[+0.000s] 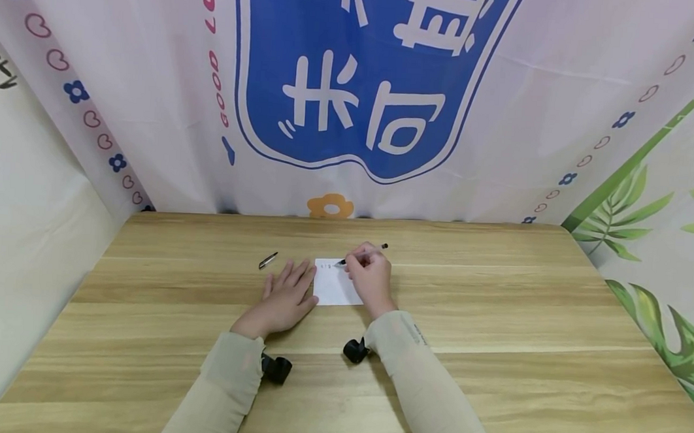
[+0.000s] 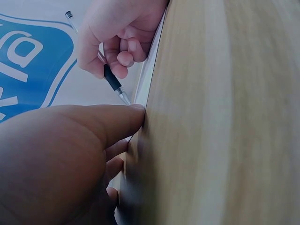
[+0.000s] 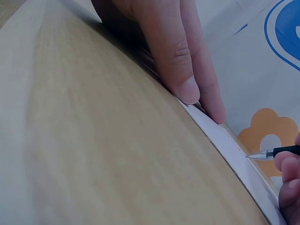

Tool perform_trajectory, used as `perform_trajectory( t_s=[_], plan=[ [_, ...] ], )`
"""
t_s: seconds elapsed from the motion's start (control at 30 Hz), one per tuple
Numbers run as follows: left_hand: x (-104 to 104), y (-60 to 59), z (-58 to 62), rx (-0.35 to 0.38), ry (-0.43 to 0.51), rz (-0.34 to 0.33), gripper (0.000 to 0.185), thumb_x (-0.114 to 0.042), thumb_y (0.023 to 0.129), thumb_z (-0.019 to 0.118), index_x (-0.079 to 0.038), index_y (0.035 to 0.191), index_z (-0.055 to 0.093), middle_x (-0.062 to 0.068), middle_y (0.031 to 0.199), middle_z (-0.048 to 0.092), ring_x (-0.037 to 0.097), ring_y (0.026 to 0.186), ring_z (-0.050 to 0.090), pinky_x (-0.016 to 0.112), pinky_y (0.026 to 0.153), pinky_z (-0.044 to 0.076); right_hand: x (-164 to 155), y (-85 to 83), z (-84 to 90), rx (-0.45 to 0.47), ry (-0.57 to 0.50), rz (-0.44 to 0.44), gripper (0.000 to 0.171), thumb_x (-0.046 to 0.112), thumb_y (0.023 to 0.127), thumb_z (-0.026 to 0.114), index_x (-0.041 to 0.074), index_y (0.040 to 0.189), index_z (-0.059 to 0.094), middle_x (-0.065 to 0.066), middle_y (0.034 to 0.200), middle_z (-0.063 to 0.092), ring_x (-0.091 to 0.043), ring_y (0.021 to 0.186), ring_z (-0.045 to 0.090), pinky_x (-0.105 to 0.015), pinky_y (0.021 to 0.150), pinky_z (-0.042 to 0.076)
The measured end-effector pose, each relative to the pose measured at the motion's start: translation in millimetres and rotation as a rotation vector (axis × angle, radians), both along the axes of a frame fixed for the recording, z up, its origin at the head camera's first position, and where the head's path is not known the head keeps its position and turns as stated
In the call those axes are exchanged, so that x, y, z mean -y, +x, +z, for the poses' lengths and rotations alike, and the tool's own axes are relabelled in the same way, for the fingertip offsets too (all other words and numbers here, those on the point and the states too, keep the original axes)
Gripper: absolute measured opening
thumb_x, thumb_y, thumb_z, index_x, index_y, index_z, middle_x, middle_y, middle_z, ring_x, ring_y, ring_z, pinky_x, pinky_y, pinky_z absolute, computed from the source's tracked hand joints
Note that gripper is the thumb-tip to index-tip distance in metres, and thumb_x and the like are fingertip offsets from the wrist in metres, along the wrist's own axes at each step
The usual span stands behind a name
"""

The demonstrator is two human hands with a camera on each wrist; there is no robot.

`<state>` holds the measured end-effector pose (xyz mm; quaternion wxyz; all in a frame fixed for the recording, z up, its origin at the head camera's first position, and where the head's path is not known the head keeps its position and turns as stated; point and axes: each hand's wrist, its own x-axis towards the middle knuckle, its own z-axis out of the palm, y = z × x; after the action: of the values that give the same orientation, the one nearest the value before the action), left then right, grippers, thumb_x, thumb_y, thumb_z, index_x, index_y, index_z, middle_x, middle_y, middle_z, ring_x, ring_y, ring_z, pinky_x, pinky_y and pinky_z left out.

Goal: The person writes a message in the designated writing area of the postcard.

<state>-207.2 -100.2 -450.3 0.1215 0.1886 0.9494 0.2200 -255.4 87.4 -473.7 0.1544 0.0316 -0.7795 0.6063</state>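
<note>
A small white paper [image 1: 335, 286] lies on the wooden table [image 1: 494, 329], with a few marks near its top left corner. My right hand [image 1: 370, 274] grips a black pen [image 1: 361, 254] whose tip touches the paper's upper left part; the same pen [image 2: 112, 82] and its tip [image 3: 255, 155] show in the wrist views. My left hand [image 1: 284, 298] lies flat on the table with straight fingers, its fingertips [image 3: 190, 91] pressing the paper's left edge [image 3: 234, 150]. A dark pen cap [image 1: 267, 260] lies on the table, left of the paper.
A printed cloth backdrop [image 1: 360, 80] with a blue emblem hangs behind the table's far edge. Cloth walls close in the left and right sides. Black wrist cameras [image 1: 275, 368] sit under both sleeves near the front of the table.
</note>
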Motion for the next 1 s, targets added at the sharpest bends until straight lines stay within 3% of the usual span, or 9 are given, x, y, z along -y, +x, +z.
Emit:
perform_trajectory(
  t_s=[1.0],
  plan=[
    [-0.5, 0.0, 0.7, -0.007, 0.016, 0.002, 0.063, -0.034, 0.100, 0.043, -0.010, 0.151, 0.016, 0.012, 0.157, 0.005, 0.036, 0.142, -0.006, 0.065, 0.104, -0.006, -1.3, 1.3, 1.8, 0.036, -0.013, 0.049, 0.011, 0.012, 0.085, 0.059, 0.010, 0.074, 0.060, -0.005, 0.066, 0.061, -0.018, 0.056, 0.057, -0.028, 0.051, 0.047]
  ],
)
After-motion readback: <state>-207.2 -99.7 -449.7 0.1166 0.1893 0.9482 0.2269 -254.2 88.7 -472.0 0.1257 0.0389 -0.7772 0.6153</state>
